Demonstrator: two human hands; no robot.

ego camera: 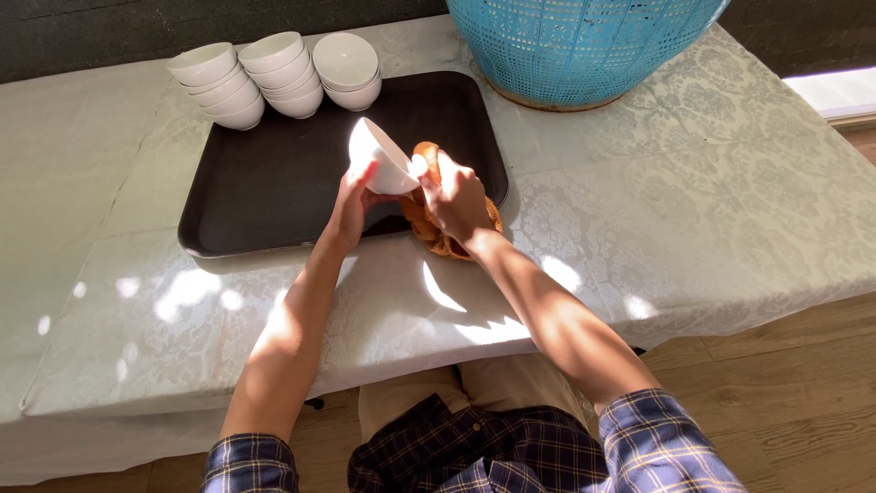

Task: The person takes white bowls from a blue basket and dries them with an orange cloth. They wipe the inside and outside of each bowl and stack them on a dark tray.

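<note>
Two hands meet over the near edge of a dark tray (pixel 274 183): the left hand (pixel 349 205) grips a small white bowl (pixel 381 157) tilted on its side, while the right hand (pixel 456 196) presses an orange-brown cloth (pixel 427 224) against it. Farther back, three stacks of white bowls (pixel 274 73) stand on the tray, beside a blue woven basket (pixel 575 46) on the white tablecloth (pixel 712 201).

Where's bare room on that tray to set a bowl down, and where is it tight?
The dark tray is bare across its middle and near-left part, in front of the stacked bowls. It is crowded along the far edge, and at the near-right corner where the left hand, right hand, white bowl and orange cloth meet.
</note>
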